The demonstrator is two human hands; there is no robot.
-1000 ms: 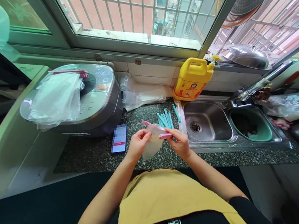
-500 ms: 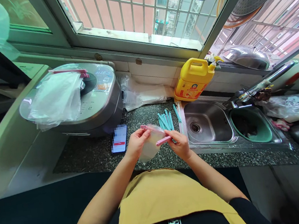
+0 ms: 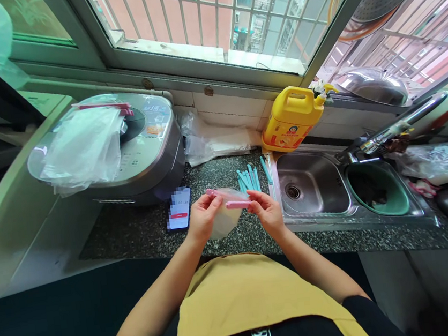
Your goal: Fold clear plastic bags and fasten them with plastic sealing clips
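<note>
Over the counter's front part, I hold a small clear plastic bag (image 3: pixel 226 224) between my two hands. My left hand (image 3: pixel 202 219) pinches the bag's upper left corner, where a pink end pokes out above the fingers. A pink bag clip (image 3: pixel 237 205) lies across the upper right of the bag. My right hand (image 3: pixel 268 212) pinches this clip's right end with thumb and fingers. Whether both pink parts belong to one hinged clip, I cannot tell. Just behind my hands lie several teal bag clips (image 3: pixel 249 178) on the speckled counter (image 3: pixel 212 177).
A phone (image 3: pixel 179 210) lies left of my hands. Plastic bags (image 3: pixel 84 146) and pink clips rest on a rice cooker (image 3: pixel 158 159). More bags (image 3: pixel 216 139) lie by the wall. A yellow jug (image 3: pixel 293 119) stands behind the sink (image 3: pixel 310 185), which holds a green basin (image 3: pixel 397 199).
The pink clip in my right hand has swung up from slanting to nearly level, closer to the bag's top edge. My left hand has shifted slightly left.
</note>
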